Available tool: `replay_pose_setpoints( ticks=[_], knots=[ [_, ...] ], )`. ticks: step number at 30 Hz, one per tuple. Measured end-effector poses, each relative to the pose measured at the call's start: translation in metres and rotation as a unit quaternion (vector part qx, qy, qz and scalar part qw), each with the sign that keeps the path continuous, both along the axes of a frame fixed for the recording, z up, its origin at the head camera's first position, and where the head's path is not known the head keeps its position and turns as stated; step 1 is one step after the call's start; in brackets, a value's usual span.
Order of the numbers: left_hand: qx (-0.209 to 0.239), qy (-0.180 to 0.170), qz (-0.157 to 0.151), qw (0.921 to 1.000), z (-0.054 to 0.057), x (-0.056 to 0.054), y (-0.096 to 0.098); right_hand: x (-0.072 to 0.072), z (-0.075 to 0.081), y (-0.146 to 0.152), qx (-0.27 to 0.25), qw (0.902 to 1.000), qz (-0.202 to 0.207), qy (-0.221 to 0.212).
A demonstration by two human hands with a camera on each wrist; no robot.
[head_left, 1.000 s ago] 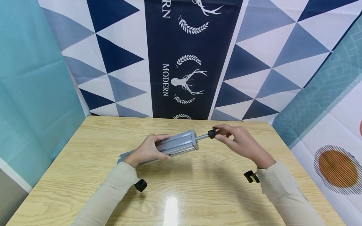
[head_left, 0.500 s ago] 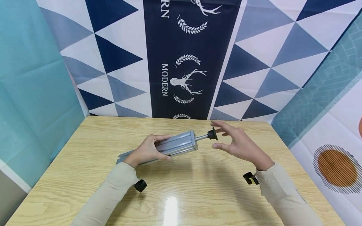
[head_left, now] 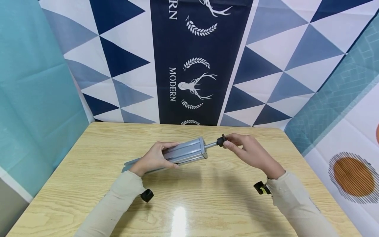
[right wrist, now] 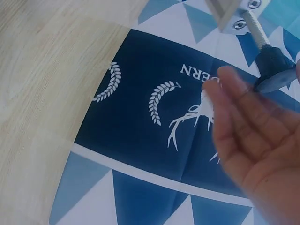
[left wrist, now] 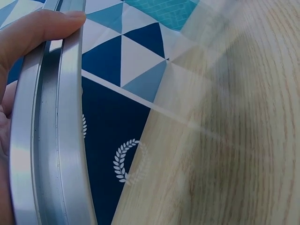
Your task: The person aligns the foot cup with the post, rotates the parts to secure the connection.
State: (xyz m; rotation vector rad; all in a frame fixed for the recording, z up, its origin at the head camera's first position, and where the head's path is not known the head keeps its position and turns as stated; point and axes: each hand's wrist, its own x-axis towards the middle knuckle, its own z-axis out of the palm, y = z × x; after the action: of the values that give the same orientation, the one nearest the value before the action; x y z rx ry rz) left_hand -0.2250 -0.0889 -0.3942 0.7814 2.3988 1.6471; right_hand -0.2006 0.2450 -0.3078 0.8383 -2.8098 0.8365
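Note:
A silver aluminium profile (head_left: pixel 185 151) with lengthwise slots is tilted above the table, its right end higher. My left hand (head_left: pixel 154 157) grips it around the middle; in the left wrist view a finger reaches over the slotted profile (left wrist: pixel 70 122). From the end plate sticks a threaded rod (right wrist: pixel 255 29) carrying a black levelling foot (right wrist: pixel 272 68) with a round disc base. My right hand (head_left: pixel 251 150) pinches the foot's disc at its edge between thumb and fingers. In the right wrist view most of the thumb is out of frame.
A light wood-grain table (head_left: pixel 183 191) lies below both hands. Behind it hangs a cloth backdrop (head_left: pixel 189 65) with triangles and deer heads. Black wrist mounts (head_left: pixel 146 195) hang beneath the sleeves.
Half a second ago my right fingers were spread apart around the foot; now they have closed in on its disc again. The left hand and the profile have stayed put.

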Motion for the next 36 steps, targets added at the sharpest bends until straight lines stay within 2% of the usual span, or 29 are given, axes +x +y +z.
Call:
replay_pose_setpoints(
  ticks=[4, 9, 12, 16, 20, 23, 27, 30, 33, 36],
  knots=[
    [-0.003, -0.004, -0.003, 1.0000, -0.0001, 0.0000, 0.0000, -0.0006, 0.0001, -0.0010, 0.001, 0.9997, -0.022, -0.013],
    [-0.003, -0.004, 0.003, 1.0000, -0.0005, 0.0004, -0.0008, 0.0001, 0.0002, 0.0011, 0.001, 0.9999, -0.001, -0.015],
    [-0.002, 0.002, 0.004, 1.0000, 0.0003, 0.0008, -0.0013, 0.0013, 0.0011, 0.0024, -0.005, 0.9994, 0.031, 0.012],
    [-0.001, 0.007, 0.007, 1.0000, 0.0003, 0.0004, -0.0022, 0.0017, 0.0012, 0.0019, -0.024, 0.9936, 0.084, 0.072],
    [0.003, 0.003, 0.006, 1.0000, 0.0004, 0.0006, -0.0021, 0.0019, 0.0005, 0.0015, -0.026, 0.9908, 0.092, 0.096],
    [0.007, -0.005, 0.003, 1.0000, 0.0005, 0.0015, -0.0016, 0.0020, -0.0006, 0.0023, -0.022, 0.9946, 0.070, 0.073],
    [0.004, -0.005, -0.001, 1.0000, -0.0004, 0.0009, -0.0007, 0.0005, -0.0030, 0.0018, -0.030, 0.9990, 0.031, 0.012],
    [-0.004, 0.001, -0.001, 1.0000, -0.0018, -0.0003, 0.0006, -0.0021, -0.0056, -0.0001, -0.042, 0.9987, 0.000, -0.027],
    [-0.009, 0.004, 0.001, 0.9999, -0.0018, -0.0015, 0.0010, -0.0042, -0.0070, -0.0019, -0.051, 0.9976, -0.015, -0.045],
    [-0.010, 0.007, 0.002, 0.9999, -0.0014, -0.0025, 0.0008, -0.0040, -0.0072, -0.0013, -0.049, 0.9976, -0.010, -0.048]
  ],
)
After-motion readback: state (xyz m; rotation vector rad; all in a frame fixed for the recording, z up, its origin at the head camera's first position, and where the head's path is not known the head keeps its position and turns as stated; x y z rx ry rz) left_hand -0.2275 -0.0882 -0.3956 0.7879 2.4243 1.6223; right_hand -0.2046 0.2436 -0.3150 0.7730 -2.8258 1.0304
